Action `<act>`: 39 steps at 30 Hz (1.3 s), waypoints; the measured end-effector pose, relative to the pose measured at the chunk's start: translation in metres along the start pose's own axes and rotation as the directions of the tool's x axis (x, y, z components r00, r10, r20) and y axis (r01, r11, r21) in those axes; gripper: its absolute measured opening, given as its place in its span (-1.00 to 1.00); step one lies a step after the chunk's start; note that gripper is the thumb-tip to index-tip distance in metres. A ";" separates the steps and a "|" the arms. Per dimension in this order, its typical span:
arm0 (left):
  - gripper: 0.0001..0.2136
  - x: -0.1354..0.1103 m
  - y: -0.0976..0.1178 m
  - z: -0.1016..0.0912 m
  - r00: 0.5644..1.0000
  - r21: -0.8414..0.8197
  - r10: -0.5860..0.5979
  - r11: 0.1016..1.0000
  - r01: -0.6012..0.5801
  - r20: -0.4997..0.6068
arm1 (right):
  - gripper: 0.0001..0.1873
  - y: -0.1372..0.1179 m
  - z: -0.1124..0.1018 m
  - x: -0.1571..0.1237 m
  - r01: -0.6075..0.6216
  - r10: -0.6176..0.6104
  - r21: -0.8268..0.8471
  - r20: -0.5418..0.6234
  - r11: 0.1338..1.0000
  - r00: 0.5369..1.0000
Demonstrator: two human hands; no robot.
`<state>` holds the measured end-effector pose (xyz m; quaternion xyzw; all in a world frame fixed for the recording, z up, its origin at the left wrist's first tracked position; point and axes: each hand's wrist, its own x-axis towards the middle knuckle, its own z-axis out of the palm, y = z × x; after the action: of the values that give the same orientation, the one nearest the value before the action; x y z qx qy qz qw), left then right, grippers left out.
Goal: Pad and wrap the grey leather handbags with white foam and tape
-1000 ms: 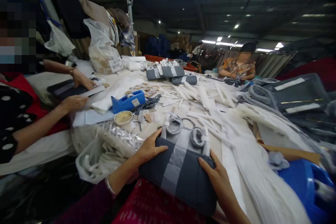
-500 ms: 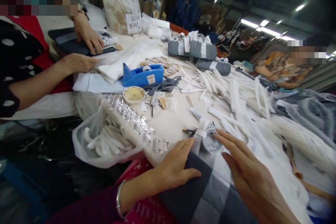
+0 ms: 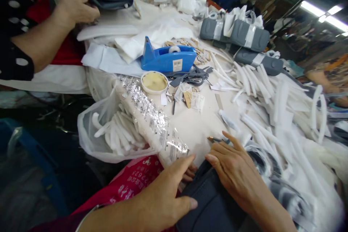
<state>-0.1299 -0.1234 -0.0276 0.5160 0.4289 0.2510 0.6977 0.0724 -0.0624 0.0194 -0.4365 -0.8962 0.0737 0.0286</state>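
The dark bag (image 3: pixel 214 203) lies at bottom centre between my hands, cut off by the frame, long axis unclear; my left hand (image 3: pixel 168 194) grips its left edge, my right hand (image 3: pixel 233 170) rests curled atop, grip uncertain.

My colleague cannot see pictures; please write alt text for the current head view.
A person's left hand and right hand touch a dark bag at a cluttered table. Beyond are a blue tape dispenser, white strips and taped grey bags; at left, a co-worker's hands hold another bag.
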 end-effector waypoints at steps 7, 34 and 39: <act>-0.17 0.009 0.003 0.002 0.995 -0.206 0.045 0.978 -0.026 0.089 | -0.61 -0.002 -0.003 -0.002 -0.013 0.013 0.011 -0.049 1.000 0.999; -0.78 0.064 0.021 -0.026 0.954 0.802 0.153 0.517 -0.301 0.259 | -0.74 -0.023 0.026 -0.005 0.016 -0.069 -0.379 -0.127 0.925 0.990; -0.71 0.142 0.143 0.006 0.893 0.967 0.373 -0.117 -0.225 0.253 | -0.76 -0.022 0.041 0.004 -0.171 0.117 -0.238 -0.226 0.956 0.967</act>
<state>-0.0395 0.0345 0.0590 0.9227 0.3825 0.0449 0.0157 0.0484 -0.0773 -0.0182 -0.5064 -0.8557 -0.0870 0.0607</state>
